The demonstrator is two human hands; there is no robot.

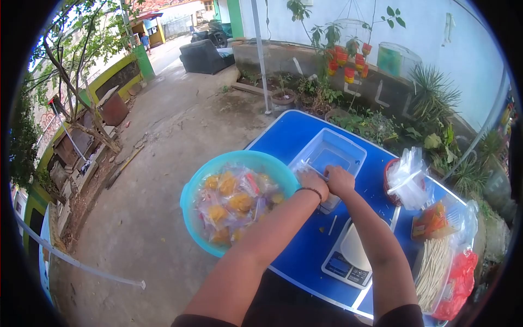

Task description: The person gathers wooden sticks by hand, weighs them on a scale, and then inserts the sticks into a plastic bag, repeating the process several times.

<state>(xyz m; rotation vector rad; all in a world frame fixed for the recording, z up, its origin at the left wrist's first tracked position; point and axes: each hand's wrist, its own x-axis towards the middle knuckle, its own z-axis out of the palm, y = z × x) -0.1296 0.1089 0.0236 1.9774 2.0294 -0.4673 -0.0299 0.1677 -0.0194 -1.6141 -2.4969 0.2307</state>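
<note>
My left hand and my right hand are close together over the near end of a clear plastic tub on the blue table. A bit of clear plastic shows at my left fingers, and the fingers of both hands are bent, what lies between them too small to make out. Left of my hands stands a turquoise basin full of clear bags with yellow-orange contents. Beneath my right forearm is a white kitchen scale.
On the table's right are a red basket of clear plastic bags, an orange packet, thin sticks and a red bag. Beyond are plants, a metal pole and a dark armchair. A person stands far off.
</note>
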